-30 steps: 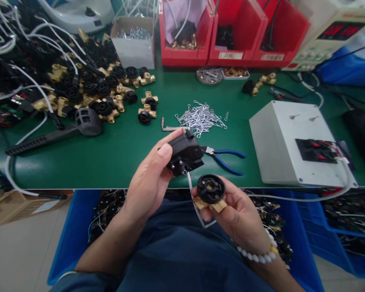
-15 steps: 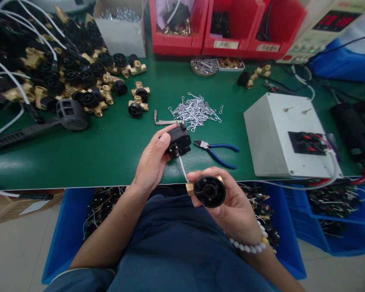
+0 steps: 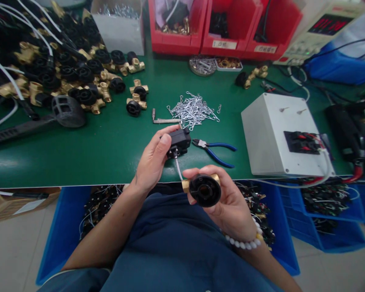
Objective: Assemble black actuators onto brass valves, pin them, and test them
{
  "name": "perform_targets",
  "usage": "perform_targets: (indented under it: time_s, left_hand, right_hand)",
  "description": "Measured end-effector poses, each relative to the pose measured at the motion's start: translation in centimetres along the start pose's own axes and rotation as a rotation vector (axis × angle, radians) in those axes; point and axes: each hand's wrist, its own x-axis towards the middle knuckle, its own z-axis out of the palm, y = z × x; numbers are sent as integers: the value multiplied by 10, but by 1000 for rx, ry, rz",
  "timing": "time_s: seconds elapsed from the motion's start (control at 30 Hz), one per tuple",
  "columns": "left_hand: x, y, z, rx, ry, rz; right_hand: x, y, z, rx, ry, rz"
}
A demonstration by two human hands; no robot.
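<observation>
My left hand (image 3: 153, 160) is closed around a small black actuator box (image 3: 179, 140), thumb on its near side. A white cable (image 3: 178, 169) runs from the box down toward my right hand (image 3: 231, 198). That hand grips a brass valve (image 3: 185, 186) whose round black collar (image 3: 205, 190) faces up toward me. The box and the valve are apart. Beyond the box lies a heap of silver spring clips (image 3: 196, 110), with an L-shaped wrench (image 3: 166, 121) at its left. Blue-handled cutting pliers (image 3: 219, 147) rest just right of the box.
Several brass valves (image 3: 105, 91) with black collars crowd the left of the green table (image 3: 115, 150). Red bins (image 3: 176, 46) line the back. A grey box (image 3: 280, 138) with switches stands at right. Blue crates (image 3: 53, 239) of parts sit below the table edge.
The valve in my right hand has shifted slightly left, nearer the actuator box. My left hand keeps its grip. The whole view has moved a little.
</observation>
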Motion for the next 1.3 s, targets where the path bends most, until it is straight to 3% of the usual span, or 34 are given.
perform_targets:
  time_s: [0.47, 0.73, 1.07, 1.3]
  left_hand:
    - [-2, 2, 2, -5, 21, -23]
    - [-1, 0, 1, -63, 79, -43]
    - [-1, 0, 2, -57, 96, -48]
    - [-17, 10, 12, 51, 96, 27]
  right_hand:
    - [0, -1, 3, -52, 68, 25]
    - [4, 4, -3, -10, 206, 177]
    - [3, 4, 0, 8, 190, 229]
    - [6, 6, -3, -112, 290, 258]
